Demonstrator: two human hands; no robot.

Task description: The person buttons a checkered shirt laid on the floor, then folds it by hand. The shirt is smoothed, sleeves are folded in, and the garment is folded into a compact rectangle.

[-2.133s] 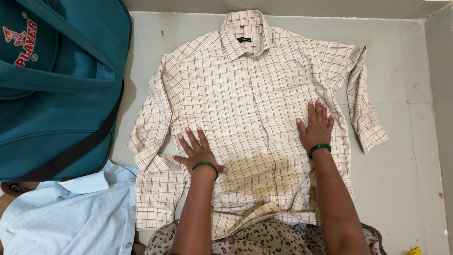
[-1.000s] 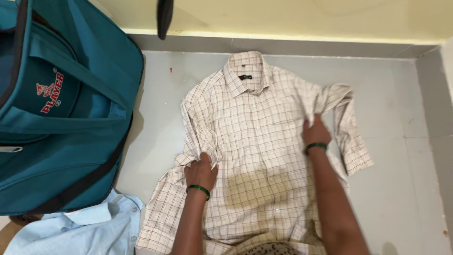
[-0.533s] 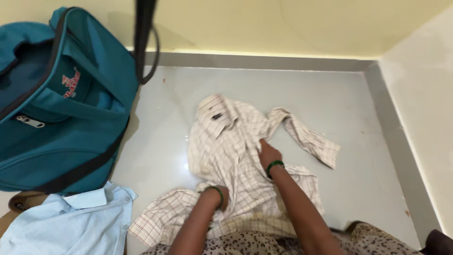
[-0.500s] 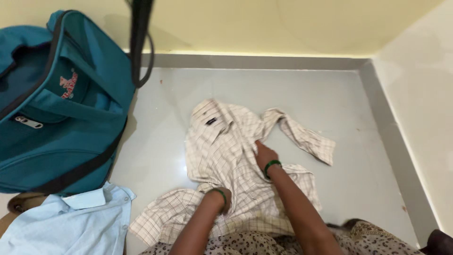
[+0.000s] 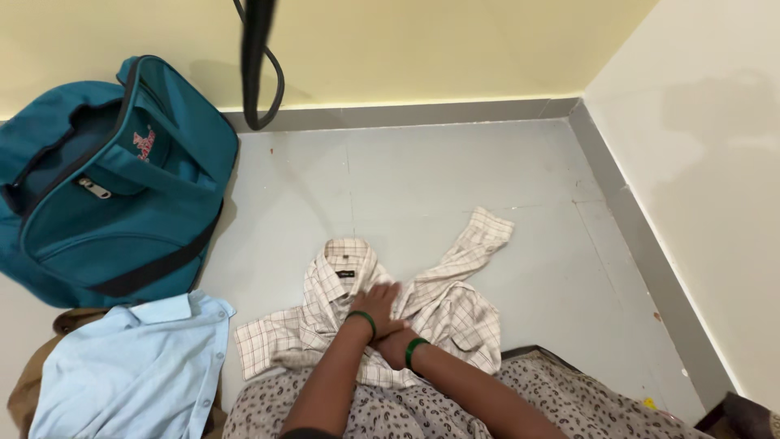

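Note:
A cream checked shirt [image 5: 451,305] lies bunched on the grey floor just in front of my knees, collar up and one sleeve [image 5: 479,240] trailing to the far right. My left hand [image 5: 380,299] rests on the bunched middle of the shirt, just below the collar, fingers curled into the cloth. My right hand [image 5: 396,348] sits right beneath the left wrist, closed on the same gathered fabric. Both wrists wear a green bangle and the two hands touch each other.
A teal duffel bag [image 5: 122,179] stands at the left with its black strap [image 5: 258,65] hanging in front of the yellow wall. A light blue shirt [image 5: 134,370] lies at the lower left. A wall [image 5: 699,162] closes the right side. My patterned garment [image 5: 504,406] fills the bottom edge.
The shirt lay flat under my palms. Both hands then gripped it, pulled it toward me and bunched it. The hands have come together at its middle and the view has tilted up.

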